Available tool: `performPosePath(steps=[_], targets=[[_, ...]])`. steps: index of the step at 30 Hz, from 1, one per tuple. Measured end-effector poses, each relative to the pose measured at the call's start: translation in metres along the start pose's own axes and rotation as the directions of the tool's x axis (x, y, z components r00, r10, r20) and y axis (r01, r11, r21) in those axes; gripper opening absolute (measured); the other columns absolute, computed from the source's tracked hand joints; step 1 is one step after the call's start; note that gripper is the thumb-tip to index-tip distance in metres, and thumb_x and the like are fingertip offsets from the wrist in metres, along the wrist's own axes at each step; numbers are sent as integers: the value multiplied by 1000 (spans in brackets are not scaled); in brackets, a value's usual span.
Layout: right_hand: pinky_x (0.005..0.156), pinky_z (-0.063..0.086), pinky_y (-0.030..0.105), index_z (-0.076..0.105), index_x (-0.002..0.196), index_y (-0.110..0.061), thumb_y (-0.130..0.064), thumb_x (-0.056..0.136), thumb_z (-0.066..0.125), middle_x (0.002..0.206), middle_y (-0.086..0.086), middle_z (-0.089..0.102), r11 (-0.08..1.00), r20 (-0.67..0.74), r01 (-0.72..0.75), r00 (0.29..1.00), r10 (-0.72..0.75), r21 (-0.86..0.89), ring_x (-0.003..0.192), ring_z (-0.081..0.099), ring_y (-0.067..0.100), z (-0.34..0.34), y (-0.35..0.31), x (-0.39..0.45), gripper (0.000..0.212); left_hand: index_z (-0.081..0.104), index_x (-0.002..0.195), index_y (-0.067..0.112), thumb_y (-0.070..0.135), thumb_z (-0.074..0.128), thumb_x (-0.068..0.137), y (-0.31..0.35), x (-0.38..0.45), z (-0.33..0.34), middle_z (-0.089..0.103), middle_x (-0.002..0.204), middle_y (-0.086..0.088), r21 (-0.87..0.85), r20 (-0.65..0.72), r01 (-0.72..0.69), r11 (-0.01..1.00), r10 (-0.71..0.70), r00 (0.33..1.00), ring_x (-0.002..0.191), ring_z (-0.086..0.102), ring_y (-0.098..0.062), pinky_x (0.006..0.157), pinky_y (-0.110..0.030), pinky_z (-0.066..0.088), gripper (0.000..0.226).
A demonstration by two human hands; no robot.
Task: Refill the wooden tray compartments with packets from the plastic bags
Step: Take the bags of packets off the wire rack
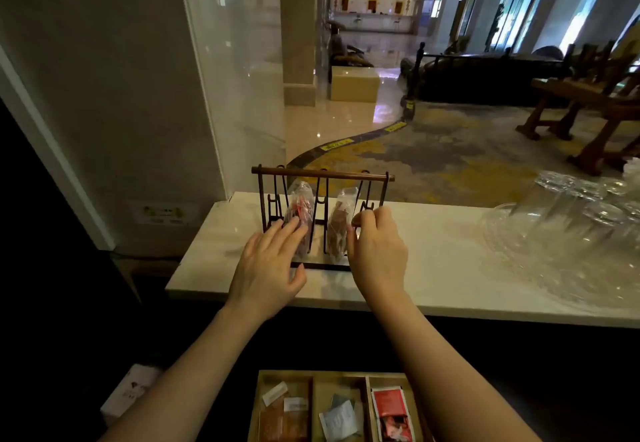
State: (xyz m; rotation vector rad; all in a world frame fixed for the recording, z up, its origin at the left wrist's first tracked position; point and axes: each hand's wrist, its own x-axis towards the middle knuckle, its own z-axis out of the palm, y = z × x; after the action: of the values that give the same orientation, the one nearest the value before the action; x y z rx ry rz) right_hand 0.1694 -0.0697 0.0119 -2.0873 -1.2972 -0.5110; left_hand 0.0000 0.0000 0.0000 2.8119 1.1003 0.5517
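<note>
A dark wire rack (322, 175) stands on the white counter (450, 268). Two clear plastic bags sit upright in it: one with red packets (302, 206) on the left, one with brown packets (341, 219) on the right. My left hand (270, 261) lies with straight fingers against the red-packet bag. My right hand (375, 247) has curled fingers at the rack's right wire, beside the brown-packet bag. Below, near the bottom edge, is the wooden tray (313, 407) with three compartments holding orange-brown, white and red packets.
Clear glass bowls and upturned glasses (568, 230) crowd the counter's right side. A glass panel and pale wall rise at the left. A white box (130, 393) lies low at the left. Beyond the counter is a lobby with wooden chairs.
</note>
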Motion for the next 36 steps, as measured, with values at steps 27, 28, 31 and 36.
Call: performPosePath(steps=[27, 28, 31, 36], targets=[[64, 50, 33, 62, 102, -15, -20, 93, 50, 90, 4, 71, 987, 254, -128, 962, 100, 95, 76, 63, 25, -27, -2, 0, 15, 31, 144, 31, 44, 42, 95, 9, -4, 16, 33, 153, 5, -504, 230, 302, 809, -211, 950, 138, 32, -16, 106, -37, 34, 52], [67, 53, 35, 64, 102, -17, -19, 95, 47, 89, 4, 72, 964, 211, -185, 967, 144, 191, 78, 65, 25, -31, -1, -2, 18, 34, 142, 31, 45, 42, 95, 11, -4, 13, 36, 150, 4, -581, 246, 331, 744, -228, 942, 135, 36, -16, 102, -35, 36, 50], [77, 55, 38, 69, 94, -23, -20, 97, 46, 86, -5, 71, 776, 210, -366, 931, 300, 514, 82, 65, 15, -40, 6, -5, 24, 45, 131, 34, 58, 47, 86, 19, -6, -1, 47, 141, 3, -824, 338, 418, 382, -259, 905, 126, 47, -16, 101, -38, 41, 51], [76, 56, 43, 68, 82, -29, -20, 97, 47, 82, -1, 71, 522, 406, -488, 872, 273, 699, 82, 68, 21, -44, 8, -24, 27, 54, 126, 24, 52, 61, 75, 31, -16, -11, 61, 124, -8, -859, 512, 504, -97, -110, 852, 115, 59, -30, 93, -52, 51, 58]])
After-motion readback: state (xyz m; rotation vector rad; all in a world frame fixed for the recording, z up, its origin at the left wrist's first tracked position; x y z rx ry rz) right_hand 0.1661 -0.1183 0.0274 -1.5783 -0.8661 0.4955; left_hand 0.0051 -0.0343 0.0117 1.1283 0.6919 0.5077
